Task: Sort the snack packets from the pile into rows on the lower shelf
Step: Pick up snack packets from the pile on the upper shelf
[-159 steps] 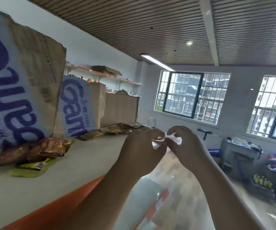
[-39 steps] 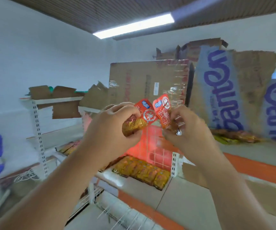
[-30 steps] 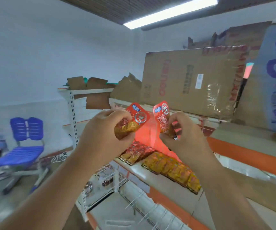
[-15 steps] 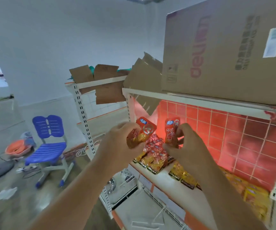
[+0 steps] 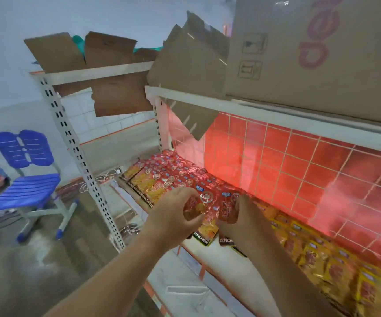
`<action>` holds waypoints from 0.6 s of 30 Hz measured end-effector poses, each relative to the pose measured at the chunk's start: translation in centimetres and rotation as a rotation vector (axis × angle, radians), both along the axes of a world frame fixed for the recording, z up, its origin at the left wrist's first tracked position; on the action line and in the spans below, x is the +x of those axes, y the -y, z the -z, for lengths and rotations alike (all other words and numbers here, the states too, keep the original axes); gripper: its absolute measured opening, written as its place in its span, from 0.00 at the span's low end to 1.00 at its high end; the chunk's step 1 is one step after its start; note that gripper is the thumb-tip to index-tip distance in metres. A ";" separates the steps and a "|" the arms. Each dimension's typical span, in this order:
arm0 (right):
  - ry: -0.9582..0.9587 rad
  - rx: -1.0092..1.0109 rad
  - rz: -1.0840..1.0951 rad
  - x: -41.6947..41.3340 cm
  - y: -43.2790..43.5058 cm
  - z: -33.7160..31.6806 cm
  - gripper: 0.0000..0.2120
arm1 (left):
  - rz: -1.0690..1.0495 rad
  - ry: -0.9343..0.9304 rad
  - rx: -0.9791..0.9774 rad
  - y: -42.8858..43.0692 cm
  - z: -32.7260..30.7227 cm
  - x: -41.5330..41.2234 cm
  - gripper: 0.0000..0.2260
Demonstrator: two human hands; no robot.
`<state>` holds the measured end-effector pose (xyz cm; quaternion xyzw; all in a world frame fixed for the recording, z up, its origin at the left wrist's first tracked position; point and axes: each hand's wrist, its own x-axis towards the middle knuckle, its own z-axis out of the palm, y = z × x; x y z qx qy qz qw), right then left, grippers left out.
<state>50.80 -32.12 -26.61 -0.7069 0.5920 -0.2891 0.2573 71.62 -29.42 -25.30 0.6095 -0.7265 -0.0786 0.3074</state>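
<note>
Fingers of L hand curl round a red pkt, thumb underneath. R hand pinches a second red pkt the same way. Both pkts sit just beside each other, low over the front of the lower shelf, directly above the red row laid there. Can't tell if they touch the pkts below. To the R, yellow rows run along the shelf in front of the red tiled wall. Pile itself not in view.

Step in hand, as I read it: placement. Two red pkts are at the red section, abt to go down. Sorting looks well along, since much of the shelf is filled, but w/o the pile in view can't say how much is left.

Next move calls for:
- Lower both flat, labels same way as neighbours, at the near end of the red row by the KONCHEW-marked pkts.
- Keep them off the yellow section.
- Ease grip one hand at a time, so slick foil prob. won't slide off the front edge or shove the overlapped row.
- Cardboard box on the shelf above sits close overhead, so stay low.
</note>
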 end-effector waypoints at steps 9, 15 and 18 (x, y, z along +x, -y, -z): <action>-0.082 0.135 0.217 5.0 2.0 7.1 0.26 | 0.092 0.100 0.104 7.7 9.1 3.2 0.21; -0.131 0.157 0.406 8.5 3.0 8.6 0.26 | 0.286 0.171 0.066 12.2 12.7 4.4 0.25; -0.145 0.188 0.490 9.9 3.6 8.5 0.27 | 0.330 0.197 0.094 13.4 12.9 4.8 0.20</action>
